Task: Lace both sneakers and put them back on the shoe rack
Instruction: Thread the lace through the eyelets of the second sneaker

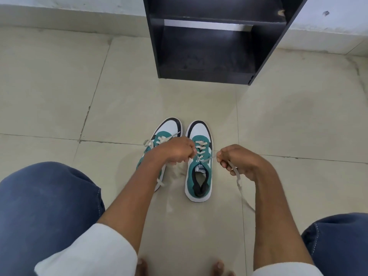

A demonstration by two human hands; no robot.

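Observation:
Two teal, white and black sneakers stand side by side on the floor, toes pointing away from me. The right sneaker (199, 176) is laced up to its top eyelets with a cream lace. My left hand (175, 151) pinches the left lace end beside those eyelets. My right hand (237, 162) grips the right lace end (237, 174), which trails down past my wrist. The left sneaker (168, 128) is partly hidden behind my left hand and forearm; its lace lies loose across it. A black shoe rack (207, 74) stands beyond the sneakers with bare shelves.
Beige floor tiles (59, 96) surround the sneakers. A white wall base (69, 12) runs behind the rack. My knees in blue trousers sit at the lower left (45, 206) and lower right (338, 236), and my bare toes (143, 265) show at the bottom edge.

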